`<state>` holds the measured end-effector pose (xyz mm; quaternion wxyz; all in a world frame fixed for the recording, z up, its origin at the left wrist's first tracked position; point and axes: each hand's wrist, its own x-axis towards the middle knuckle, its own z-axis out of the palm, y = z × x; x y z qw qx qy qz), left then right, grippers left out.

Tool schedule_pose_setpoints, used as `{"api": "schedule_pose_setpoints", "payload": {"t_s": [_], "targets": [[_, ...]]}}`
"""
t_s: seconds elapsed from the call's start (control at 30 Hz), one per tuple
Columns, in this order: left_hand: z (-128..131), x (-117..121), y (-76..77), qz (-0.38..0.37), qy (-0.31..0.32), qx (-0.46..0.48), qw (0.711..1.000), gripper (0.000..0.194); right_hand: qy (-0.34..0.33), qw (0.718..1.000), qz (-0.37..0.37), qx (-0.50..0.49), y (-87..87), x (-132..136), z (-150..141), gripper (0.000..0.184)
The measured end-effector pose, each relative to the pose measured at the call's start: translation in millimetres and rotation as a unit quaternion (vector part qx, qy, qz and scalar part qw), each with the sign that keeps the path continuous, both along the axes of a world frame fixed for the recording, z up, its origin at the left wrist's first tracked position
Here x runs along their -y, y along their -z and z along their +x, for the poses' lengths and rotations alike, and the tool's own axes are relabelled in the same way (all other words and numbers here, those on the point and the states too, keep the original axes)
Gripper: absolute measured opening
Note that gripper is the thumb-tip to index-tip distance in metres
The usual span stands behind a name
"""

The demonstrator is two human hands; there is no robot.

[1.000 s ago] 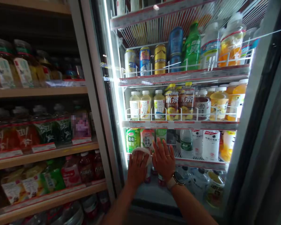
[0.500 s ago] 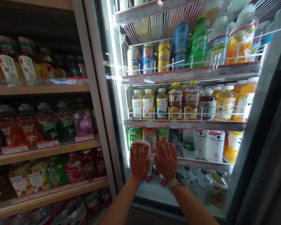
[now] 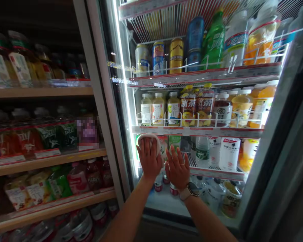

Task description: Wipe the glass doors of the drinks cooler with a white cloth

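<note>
While the left hand [image 3: 148, 159] presses a white cloth [image 3: 148, 141] to the cooler's glass door [image 3: 164, 201], fingers nearly together over it, the right hand [image 3: 178, 169] sits just beside it, fingers spread on the glass. The door's metal frame [image 3: 123, 141] runs close left of the cloth; open glass extends upward, with bottled drinks [image 3: 173, 109] behind.

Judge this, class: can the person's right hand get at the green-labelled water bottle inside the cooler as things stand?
Probably not. The right hand rests flat on the outside of the glass door, which looks closed, and the water bottle stands behind that glass. The bottle is close by, but the door would likely have to open first.
</note>
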<state>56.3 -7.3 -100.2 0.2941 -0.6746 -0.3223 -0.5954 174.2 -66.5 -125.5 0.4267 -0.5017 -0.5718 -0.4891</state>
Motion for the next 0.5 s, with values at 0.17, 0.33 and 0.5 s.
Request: {"api": "schedule_pose_setpoints", "payload": {"t_s": [0.17, 0.33, 0.5], "targets": [[5.1, 2.9, 5.8, 0.002, -0.009, -0.004, 1.0, 0.062, -0.002, 1.0, 0.005, 0.001, 0.1, 0.5, -0.2, 0.057], [-13.6, 8.4, 80.0, 0.029, -0.013, -0.084, 0.996, 0.06, -0.005, 1.0, 0.003, -0.002, 1.6, -0.7, 0.1, 0.056], [-30.5, 9.9, 109.0, 0.032, -0.002, -0.12, 0.992, 0.06, -0.007, 1.0, 0.006, -0.001, 0.5, -0.9, 0.1, 0.061]]}}
